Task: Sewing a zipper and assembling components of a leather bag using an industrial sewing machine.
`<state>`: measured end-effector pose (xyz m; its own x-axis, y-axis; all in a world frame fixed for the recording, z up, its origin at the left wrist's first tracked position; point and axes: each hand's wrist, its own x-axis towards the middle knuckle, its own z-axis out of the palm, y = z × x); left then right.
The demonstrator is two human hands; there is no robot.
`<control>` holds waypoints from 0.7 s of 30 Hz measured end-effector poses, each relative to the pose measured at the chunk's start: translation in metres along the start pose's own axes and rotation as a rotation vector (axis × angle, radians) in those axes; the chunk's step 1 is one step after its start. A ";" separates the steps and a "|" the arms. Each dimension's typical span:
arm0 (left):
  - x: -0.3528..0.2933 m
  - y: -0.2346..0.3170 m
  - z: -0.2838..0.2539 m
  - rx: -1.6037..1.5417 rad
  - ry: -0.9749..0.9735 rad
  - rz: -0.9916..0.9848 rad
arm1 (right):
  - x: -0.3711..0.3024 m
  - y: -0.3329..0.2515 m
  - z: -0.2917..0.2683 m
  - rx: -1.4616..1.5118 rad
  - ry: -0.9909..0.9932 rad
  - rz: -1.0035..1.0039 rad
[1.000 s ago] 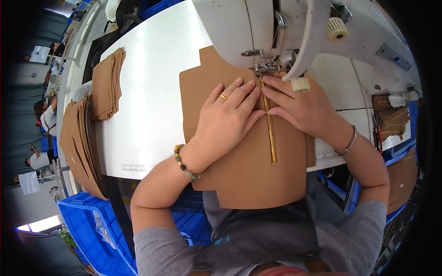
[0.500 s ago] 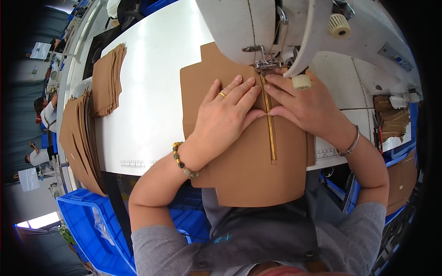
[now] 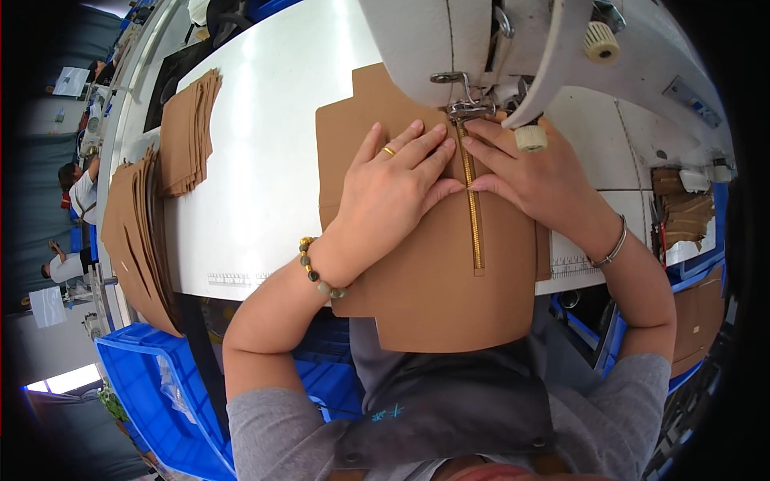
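A brown leather-like panel point(image 3: 449, 313) lies on the white sewing table, its near end hanging over the edge toward my lap. A gold-toothed zipper point(image 3: 475, 228) is set in a long slot down its middle. The zipper's far end sits under the presser foot point(image 3: 469, 109) of a white sewing machine point(image 3: 553, 48). My left hand point(image 3: 397, 172) rests flat on the panel left of the zipper, fingers stretched forward. On the zipper's other side, my right hand point(image 3: 525, 164) presses down with fingers extended, partly behind a machine knob. Both thumb tips meet over the zipper.
Stacks of brown panels point(image 3: 188, 132) lie on the table's left, with another pile point(image 3: 132, 240) nearer me. A blue crate point(image 3: 160, 401) stands below left. Small brown pieces point(image 3: 682, 210) and red-handled snips point(image 3: 659, 232) sit at right. People work in the far left background.
The panel and both hands have shifted slightly away from me, toward the presser foot. The whole view has also moved a little. Both hands keep the same pose.
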<state>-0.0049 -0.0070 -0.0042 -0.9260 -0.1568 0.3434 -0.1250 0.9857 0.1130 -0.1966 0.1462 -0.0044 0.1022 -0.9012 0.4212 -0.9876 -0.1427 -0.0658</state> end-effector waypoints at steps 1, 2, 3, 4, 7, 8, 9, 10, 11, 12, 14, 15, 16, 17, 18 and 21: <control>0.000 0.000 0.000 0.001 0.001 0.002 | 0.000 0.000 0.000 0.004 0.001 0.002; 0.000 0.000 0.000 -0.002 -0.005 0.004 | 0.000 0.000 0.000 0.009 0.003 0.005; 0.000 0.000 0.000 0.002 0.001 0.003 | 0.001 0.000 0.000 0.010 0.002 0.004; 0.000 0.000 0.001 0.002 0.004 0.002 | 0.001 0.000 -0.001 0.018 0.006 0.003; 0.001 -0.002 0.001 0.005 0.007 0.005 | 0.002 0.001 0.000 0.014 0.008 0.008; 0.002 -0.003 0.002 0.004 -0.003 0.004 | 0.002 0.001 0.000 0.004 0.004 0.014; 0.002 -0.003 0.002 0.006 0.007 0.007 | 0.001 0.001 0.000 0.003 0.003 0.015; 0.002 -0.003 0.003 0.005 0.012 0.008 | 0.001 0.001 0.000 0.005 0.010 0.012; 0.002 -0.003 0.003 0.001 0.011 0.011 | 0.001 0.001 0.001 0.008 0.017 0.009; 0.002 -0.003 0.003 0.004 0.014 0.009 | 0.001 0.001 0.002 0.008 0.016 0.010; 0.003 -0.005 0.004 -0.004 0.019 -0.002 | 0.001 0.002 0.003 -0.019 0.025 0.014; 0.004 -0.005 0.004 -0.005 0.019 -0.002 | 0.002 0.002 0.004 -0.019 0.025 0.014; 0.004 -0.005 0.004 0.000 0.016 -0.001 | 0.002 0.003 0.004 -0.018 0.022 0.015; 0.004 -0.006 0.004 0.004 0.013 0.000 | 0.002 0.003 0.005 -0.017 0.021 0.016; 0.003 -0.006 0.004 0.004 0.012 0.001 | 0.002 0.004 0.004 -0.016 0.019 0.017; 0.003 -0.006 0.003 0.002 0.010 -0.004 | 0.002 0.004 0.002 -0.043 0.072 -0.029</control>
<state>-0.0087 -0.0128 -0.0068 -0.9220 -0.1609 0.3522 -0.1292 0.9853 0.1119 -0.2000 0.1429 -0.0054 0.1234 -0.8651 0.4862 -0.9887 -0.1493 -0.0147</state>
